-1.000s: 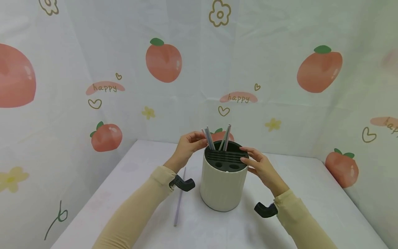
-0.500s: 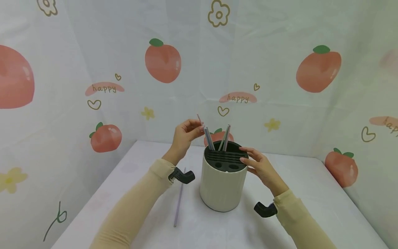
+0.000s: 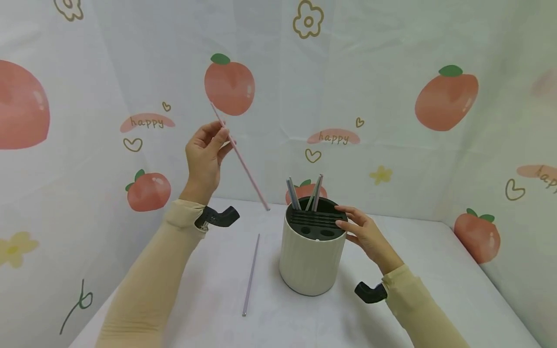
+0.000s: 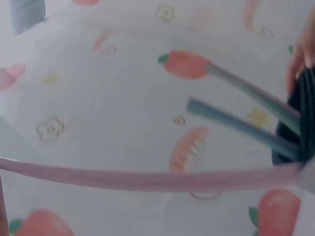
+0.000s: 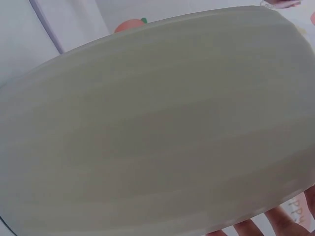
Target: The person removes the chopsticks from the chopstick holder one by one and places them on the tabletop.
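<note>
My left hand (image 3: 203, 157) is raised at left of centre, pinching a thin pink stick (image 3: 247, 170) between thumb and fingers. The stick slants down to the right, its silver-tipped lower end left of the pen holder's rim. In the left wrist view the pink stick (image 4: 147, 181) runs across the lower part. A round cream pen holder (image 3: 311, 266) with a black slotted top stands upright on the table. At its right rim my right hand (image 3: 370, 239) grips it, fingers over the edge. Several grey and greenish sticks (image 3: 293, 194) lean inside the back compartment.
A purple stick (image 3: 251, 278) lies on the white table (image 3: 391, 290), left of the holder. Behind hangs a white cloth (image 3: 270, 63) printed with fruit and flowers. The holder's cream wall (image 5: 157, 123) fills most of the right wrist view.
My left hand has moved up and left from the holder's back-left rim, drawing the pink stick out of it. My right hand and the holder stay in place.
</note>
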A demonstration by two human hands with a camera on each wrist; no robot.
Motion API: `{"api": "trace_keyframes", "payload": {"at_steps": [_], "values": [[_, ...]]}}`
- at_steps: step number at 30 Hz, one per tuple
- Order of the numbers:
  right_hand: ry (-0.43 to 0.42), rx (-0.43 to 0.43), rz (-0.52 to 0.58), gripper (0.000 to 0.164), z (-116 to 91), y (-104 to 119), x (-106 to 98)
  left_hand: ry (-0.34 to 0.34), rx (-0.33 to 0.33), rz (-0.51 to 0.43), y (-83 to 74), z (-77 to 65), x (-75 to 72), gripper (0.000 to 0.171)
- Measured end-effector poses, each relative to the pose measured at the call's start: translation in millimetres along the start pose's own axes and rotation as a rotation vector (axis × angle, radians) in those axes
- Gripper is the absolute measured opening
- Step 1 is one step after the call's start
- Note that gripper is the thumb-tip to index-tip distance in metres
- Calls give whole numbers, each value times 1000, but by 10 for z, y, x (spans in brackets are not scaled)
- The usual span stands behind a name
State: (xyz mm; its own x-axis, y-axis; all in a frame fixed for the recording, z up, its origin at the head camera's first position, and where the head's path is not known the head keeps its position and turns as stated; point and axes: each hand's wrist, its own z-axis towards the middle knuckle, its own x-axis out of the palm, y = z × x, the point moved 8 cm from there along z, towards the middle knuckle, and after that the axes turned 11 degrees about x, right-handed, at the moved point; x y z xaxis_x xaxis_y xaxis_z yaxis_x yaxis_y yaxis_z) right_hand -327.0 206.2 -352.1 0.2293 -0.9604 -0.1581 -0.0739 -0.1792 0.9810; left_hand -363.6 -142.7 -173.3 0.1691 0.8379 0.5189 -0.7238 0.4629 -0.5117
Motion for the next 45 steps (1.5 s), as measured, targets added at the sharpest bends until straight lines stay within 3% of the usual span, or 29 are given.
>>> {"api": "trace_keyframes", "payload": {"at_steps": [4,7,11,14,18,23,30,45], "values": [[-1,-3,11,53,-8,9,-2,-20,-177,125,333,-207,-422,9],[2,-3,19,54,-9,16,8,20,-343,272,674,-486,-772,13],[-1,2,19,54,-5,16,10,91,-535,479,1063,-902,-1200,32],[0,3,18,55,-6,20,8,132,-635,597,1277,-1176,-1441,37],[4,4,14,55,-3,21,10,174,-724,694,1487,-1459,-1645,35],[7,2,4,55,-1,23,10,204,-779,784,1651,-1668,-1788,31],[5,3,7,54,-8,23,4,226,-805,829,1778,-1811,-1878,25],[1,-1,-1,54,-13,14,-1,241,-767,949,1752,-1857,-1773,16]]}}
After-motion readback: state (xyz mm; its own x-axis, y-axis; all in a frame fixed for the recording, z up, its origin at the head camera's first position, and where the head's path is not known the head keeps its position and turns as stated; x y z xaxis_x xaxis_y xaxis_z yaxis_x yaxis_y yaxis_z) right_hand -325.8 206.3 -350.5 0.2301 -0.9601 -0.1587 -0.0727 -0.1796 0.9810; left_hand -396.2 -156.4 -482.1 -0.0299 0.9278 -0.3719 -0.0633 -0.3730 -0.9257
